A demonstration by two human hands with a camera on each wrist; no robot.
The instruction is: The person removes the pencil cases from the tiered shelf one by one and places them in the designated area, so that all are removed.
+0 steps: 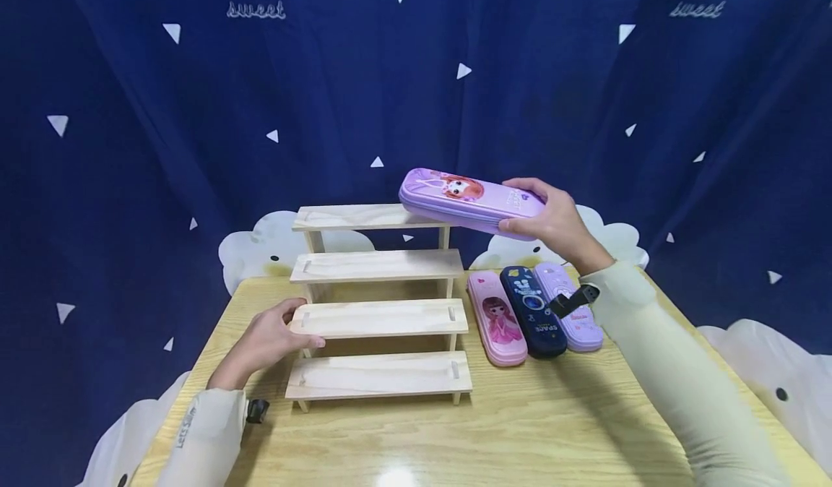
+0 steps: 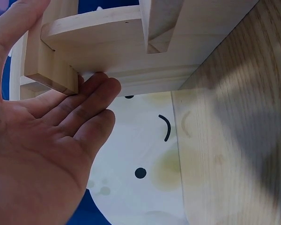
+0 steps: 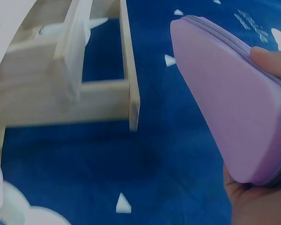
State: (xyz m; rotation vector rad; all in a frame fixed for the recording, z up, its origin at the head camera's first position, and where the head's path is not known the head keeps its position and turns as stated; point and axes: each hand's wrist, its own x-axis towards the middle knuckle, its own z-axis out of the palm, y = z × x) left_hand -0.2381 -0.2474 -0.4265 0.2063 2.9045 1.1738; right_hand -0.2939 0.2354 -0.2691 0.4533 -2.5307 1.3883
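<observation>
My right hand grips one end of a purple pencil case printed with a red-haired girl, thumb and fingers on opposite edges. The case is raised; its far end appears over the right end of the top step of a four-tier wooden display rack. The right wrist view shows the case's plain underside and zipper. At the rack's left end, my left hand holds the second step from the bottom, thumb along the front. In the left wrist view its fingers reach past a wooden upright.
Right of the rack, three pencil cases lie side by side on the wooden table: a pink one, a dark blue space one and a lilac one. A blue curtain hangs behind.
</observation>
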